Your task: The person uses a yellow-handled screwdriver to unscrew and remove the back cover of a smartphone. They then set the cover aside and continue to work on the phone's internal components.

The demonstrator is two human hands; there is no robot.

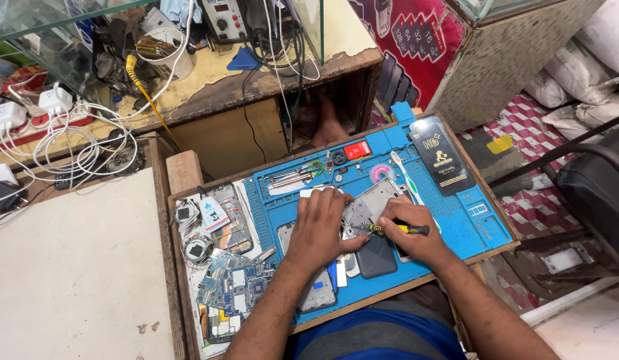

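An opened phone frame (373,203) lies on the blue work mat (456,220) in the middle of the head view. My left hand (319,223) presses down on its left side, fingers spread over the frame. A small screwdriver (396,229) with a yellow and black handle is gripped in my right hand (413,230), its tip pointing left onto the frame. A dark phone body (376,257) rests just below the frame, between my two wrists.
A black packet (443,157), white toothbrush (403,170), tweezers (289,178) and a red card (357,150) lie on the mat's far side. Circuit boards (233,283) and loose parts crowd the tray's left. Cables (63,137) and chargers sit far left; a chair (589,180) stands right.
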